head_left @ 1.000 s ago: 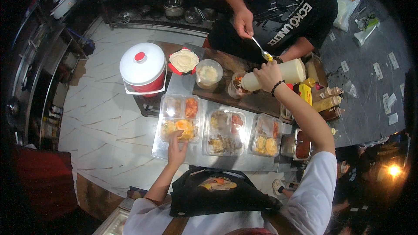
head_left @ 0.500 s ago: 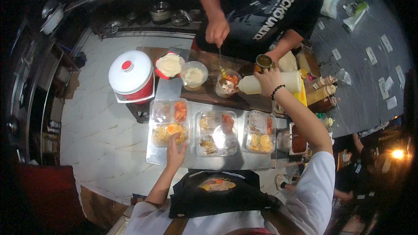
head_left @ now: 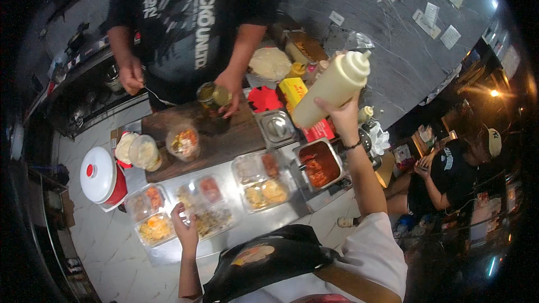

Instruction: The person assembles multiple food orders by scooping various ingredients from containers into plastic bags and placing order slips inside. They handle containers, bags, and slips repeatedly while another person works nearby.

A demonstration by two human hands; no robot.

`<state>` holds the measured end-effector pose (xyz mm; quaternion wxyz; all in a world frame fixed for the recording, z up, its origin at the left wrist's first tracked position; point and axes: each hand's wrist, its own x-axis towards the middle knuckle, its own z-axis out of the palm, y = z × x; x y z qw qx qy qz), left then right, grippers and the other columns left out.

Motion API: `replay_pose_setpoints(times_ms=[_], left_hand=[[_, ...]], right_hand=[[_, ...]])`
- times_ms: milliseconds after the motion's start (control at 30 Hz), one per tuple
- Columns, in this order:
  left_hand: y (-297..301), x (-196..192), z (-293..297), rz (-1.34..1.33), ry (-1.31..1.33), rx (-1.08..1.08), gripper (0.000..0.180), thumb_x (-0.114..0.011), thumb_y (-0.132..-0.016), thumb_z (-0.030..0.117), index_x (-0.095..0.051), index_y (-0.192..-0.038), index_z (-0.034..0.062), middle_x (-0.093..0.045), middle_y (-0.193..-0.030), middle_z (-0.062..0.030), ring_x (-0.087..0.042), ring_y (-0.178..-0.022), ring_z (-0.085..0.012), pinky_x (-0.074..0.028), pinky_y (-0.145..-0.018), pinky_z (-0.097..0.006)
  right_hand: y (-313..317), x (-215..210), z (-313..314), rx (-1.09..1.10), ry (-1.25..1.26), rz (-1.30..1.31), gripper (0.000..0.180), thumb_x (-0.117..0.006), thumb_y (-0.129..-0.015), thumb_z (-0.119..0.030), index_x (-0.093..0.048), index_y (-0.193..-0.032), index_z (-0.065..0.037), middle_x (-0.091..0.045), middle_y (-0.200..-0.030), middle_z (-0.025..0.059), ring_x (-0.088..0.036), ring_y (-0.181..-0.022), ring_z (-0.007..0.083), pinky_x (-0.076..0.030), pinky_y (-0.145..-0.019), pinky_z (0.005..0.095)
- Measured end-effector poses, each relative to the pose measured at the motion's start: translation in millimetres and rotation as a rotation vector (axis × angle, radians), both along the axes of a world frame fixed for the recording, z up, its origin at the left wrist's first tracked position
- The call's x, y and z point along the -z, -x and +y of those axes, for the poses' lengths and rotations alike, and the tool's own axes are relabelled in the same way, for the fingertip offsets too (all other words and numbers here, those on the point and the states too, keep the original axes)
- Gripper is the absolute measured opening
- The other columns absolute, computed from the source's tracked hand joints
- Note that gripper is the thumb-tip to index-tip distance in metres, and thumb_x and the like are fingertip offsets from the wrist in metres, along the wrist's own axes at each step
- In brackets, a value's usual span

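My right hand [head_left: 341, 116] is wrapped round a large pale squeeze bottle [head_left: 332, 87]. The bottle is held up at the right of the table, its nozzle pointing up and to the right. Fingers apart and holding nothing, my left hand [head_left: 184, 225] hovers by the edge of the middle clear container [head_left: 210, 213], which has food in its compartments. Left of that hand is another divided container [head_left: 150, 219] with shredded yellow food. A third container [head_left: 263, 182] stands to the right. Beyond them, a clear cup [head_left: 183, 143] of mixed food sits on the wooden board [head_left: 224, 137].
Across the table a co-worker holds a spoon [head_left: 160, 96] and a glass jar [head_left: 212, 96]. A steel pan of red food [head_left: 319, 165] and a lidded steel pan [head_left: 277, 127] stand at the right. A red and white cooler [head_left: 102, 177] stands at the left.
The view has swung to the right. My right hand has moved the squeeze bottle away from the cup, rightward, and tipped its nozzle up. The co-worker's spoon has come out of the cup.
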<state>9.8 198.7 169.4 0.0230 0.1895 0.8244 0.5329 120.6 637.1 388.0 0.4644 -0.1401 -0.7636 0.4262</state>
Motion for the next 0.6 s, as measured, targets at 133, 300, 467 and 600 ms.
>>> replay_pose_setpoints(times_ms=[133,300,467,600], left_hand=[[-34,-10,58,-0.058,-0.031,-0.072,0.047,-0.058,-0.081,0.006,-0.041,-0.125,0.002,-0.048,-0.12,-0.0133,-0.049,-0.106,-0.0243,-0.042,-0.083,-0.035],[-86,-13,134,-0.033,-0.041,-0.115,0.047,-0.056,-0.08,0.002,-0.04,-0.125,0.0009,-0.047,-0.121,-0.0148,-0.048,-0.105,-0.0257,-0.039,-0.087,-0.036],[-127,-20,163,-0.026,0.058,-0.159,0.048,-0.056,-0.077,0.0,-0.041,-0.124,0.0012,-0.049,-0.116,-0.0135,-0.049,-0.101,-0.0247,-0.039,-0.083,-0.035],[-135,-29,178,-0.003,0.074,-0.175,0.049,-0.055,-0.076,-0.001,-0.041,-0.123,0.001,-0.05,-0.114,-0.0129,-0.049,-0.1,-0.0239,-0.039,-0.081,-0.034]], right_hand=[[-30,15,126,0.353,-0.365,-0.106,0.069,-0.081,-0.065,-0.018,-0.041,-0.119,-0.002,-0.06,-0.11,0.0108,-0.058,-0.099,0.0213,-0.046,-0.087,0.0349],[-43,83,232,0.259,-0.132,-0.228,0.099,-0.085,-0.053,-0.021,-0.027,-0.131,-0.001,-0.052,-0.123,0.0158,-0.052,-0.112,0.0282,-0.04,-0.097,0.0359],[-60,121,252,0.236,-0.172,-0.456,0.086,-0.079,-0.06,-0.013,-0.027,-0.127,-0.001,-0.047,-0.12,0.0211,-0.047,-0.112,0.037,-0.039,-0.096,0.0402],[-89,61,244,0.25,-0.18,-0.435,0.062,-0.076,-0.066,-0.019,-0.045,-0.116,0.001,-0.055,-0.106,0.0165,-0.058,-0.096,0.0262,-0.046,-0.085,0.0358]])
